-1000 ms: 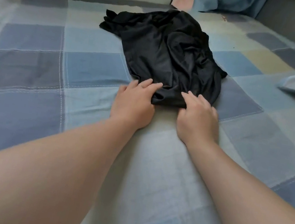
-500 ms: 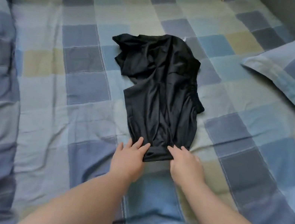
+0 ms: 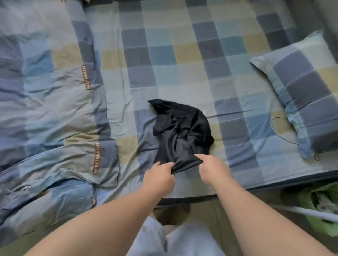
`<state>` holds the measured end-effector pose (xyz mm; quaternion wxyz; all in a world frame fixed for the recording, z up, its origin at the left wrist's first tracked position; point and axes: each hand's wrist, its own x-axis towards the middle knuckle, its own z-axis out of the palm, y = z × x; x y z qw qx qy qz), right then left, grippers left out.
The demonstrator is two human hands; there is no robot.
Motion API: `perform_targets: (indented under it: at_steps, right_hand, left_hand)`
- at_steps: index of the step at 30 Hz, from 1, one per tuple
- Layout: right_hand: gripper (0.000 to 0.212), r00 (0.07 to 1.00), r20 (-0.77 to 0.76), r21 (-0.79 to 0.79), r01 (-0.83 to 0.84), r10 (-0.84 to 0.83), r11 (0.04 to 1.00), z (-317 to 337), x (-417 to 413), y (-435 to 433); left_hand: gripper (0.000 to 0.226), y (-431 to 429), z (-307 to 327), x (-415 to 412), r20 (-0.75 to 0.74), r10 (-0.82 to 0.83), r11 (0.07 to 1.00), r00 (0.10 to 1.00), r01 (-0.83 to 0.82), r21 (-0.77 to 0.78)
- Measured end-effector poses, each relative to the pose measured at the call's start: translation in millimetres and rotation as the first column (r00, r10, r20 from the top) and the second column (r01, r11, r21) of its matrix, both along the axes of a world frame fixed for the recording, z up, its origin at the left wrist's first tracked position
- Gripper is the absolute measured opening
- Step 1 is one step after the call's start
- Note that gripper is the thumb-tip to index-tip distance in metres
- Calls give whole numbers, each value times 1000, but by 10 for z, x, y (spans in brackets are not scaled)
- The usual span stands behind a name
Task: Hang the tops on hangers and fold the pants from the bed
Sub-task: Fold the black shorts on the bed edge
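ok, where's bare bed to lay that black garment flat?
Bare sheet runs beyond the black garment, between the rumpled quilt on the left and the pillow on the right. Crowded at the near edge, where left hand and right hand pinch the garment.

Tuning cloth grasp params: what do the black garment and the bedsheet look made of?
Black garment: probably thin, slinky synthetic knit; faint sheen, fine soft folds, bunches tightly at the pinched hem. Bedsheet: looks like matte woven cotton or blend; checked print, shallow creases, no shine.
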<state>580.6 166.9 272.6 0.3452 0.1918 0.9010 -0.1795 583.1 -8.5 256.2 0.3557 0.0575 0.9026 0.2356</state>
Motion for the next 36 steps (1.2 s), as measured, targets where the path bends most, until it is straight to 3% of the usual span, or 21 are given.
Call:
perform_targets:
  at_steps: [4, 11, 14, 20, 24, 30, 36]
  right_hand:
    - [49, 984, -122, -127, 112, -127, 986, 522, 461, -249]
    - [40, 846, -425, -410, 136, -321, 902, 1134, 880, -505]
    - [34, 770, -507, -516, 88, -387, 852, 1385, 907, -495]
    - [24, 677, -498, -765, -48, -542, 643, 1836, 737, -323]
    - [18, 665, -454, -831, -77, -593, 551, 2097, 447, -46]
    - [13, 648, -503, -815, -137, -571, 562, 2363, 22, 502]
    - [14, 598, -624, -684, -107, -503, 722, 2450, -312, 956]
  left_hand:
    - [16, -310, 666, 207, -84, -20, 998, 996, 25, 62]
    - [26, -830, 1335, 373, -228, 249, 930, 941, -167, 329]
    - [14, -921, 1565, 370, -259, 358, 859, 897, -208, 467]
    - [14, -829, 2090, 238, -240, 546, 670, 802, -247, 700]
    - [22, -613, 2426, -9, -231, 590, 640, 773, -273, 719]
    - [28, -89, 2734, -404, -30, 628, 546, 778, -413, 729]
    - [28, 407, 2873, -703, 137, 702, 383, 698, -533, 754]
